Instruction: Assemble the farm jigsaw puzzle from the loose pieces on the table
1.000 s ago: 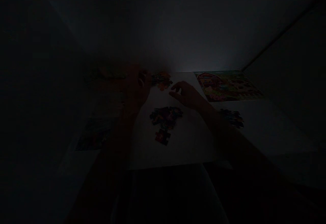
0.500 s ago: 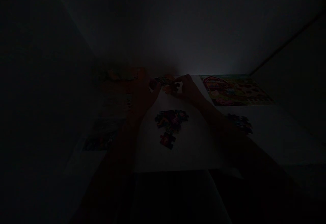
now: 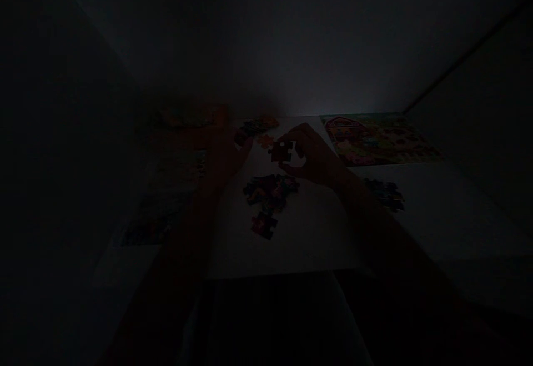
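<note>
Wall (image 3: 312,49), plain and smooth, rises grey behind the white, flat table (image 3: 308,244) in very dim light. On the right lies a flat, colourful farm picture (image 3: 375,144) with a red barn; any words on it are too dark to read. The left hand (image 3: 233,158) is bent beside the back heap (image 3: 259,126), and I can't tell if it has hold of anything. The right hand (image 3: 314,158) is curved, thumb and finger closed on the edges of a dark puzzle piece (image 3: 282,151). Half a second ago that hand was up by the back heap; now it is nearer the front heap (image 3: 270,191), with the piece between the two heaps. More bumpy, knobbly pieces (image 3: 385,194) lie by the right arm. A reddish piece (image 3: 264,225) sits at the front heap's near end. One small orange piece (image 3: 265,141) lies just beyond the held one.
</note>
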A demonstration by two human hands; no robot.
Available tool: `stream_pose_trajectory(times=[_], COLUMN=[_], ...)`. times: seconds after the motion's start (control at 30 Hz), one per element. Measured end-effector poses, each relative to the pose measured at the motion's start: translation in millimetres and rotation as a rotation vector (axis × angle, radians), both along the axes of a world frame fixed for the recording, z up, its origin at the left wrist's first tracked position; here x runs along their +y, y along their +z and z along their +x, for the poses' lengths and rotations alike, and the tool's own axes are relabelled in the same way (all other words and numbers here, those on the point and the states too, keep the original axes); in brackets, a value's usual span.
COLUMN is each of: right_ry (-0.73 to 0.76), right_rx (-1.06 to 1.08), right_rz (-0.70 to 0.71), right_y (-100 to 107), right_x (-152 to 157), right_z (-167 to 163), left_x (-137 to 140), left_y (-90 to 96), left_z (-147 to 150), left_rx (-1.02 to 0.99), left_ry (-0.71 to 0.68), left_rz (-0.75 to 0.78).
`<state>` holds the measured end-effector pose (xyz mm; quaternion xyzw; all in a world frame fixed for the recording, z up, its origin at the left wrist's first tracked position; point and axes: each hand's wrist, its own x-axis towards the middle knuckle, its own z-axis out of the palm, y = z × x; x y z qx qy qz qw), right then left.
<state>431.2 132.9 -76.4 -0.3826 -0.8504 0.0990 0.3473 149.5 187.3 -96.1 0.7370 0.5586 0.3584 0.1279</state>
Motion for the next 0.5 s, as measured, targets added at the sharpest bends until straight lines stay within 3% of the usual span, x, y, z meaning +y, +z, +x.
stream_pose_trajectory(times=[0.13,0.3,0.5], right_ry=[0.064,0.163,-0.303], right_rx=[0.052,0.097,0.101], right_rz=[-0.038,-0.255,-0.308], right_y=[3.2,-6.0,-33.6], right_x=[-5.9,-4.3,36.0], right_z=[-1.5,3.3,-9.9], left_x=[-2.5,-1.8,2.7], left_y=[2.4,2.2,0.3], left_z=[0.1,-2.4,-5.2], left_rx=[0.024,0.044,0.064], left_ry=[0.006,0.015,0.04], left_rz=[-0.019,-0.002,0.019])
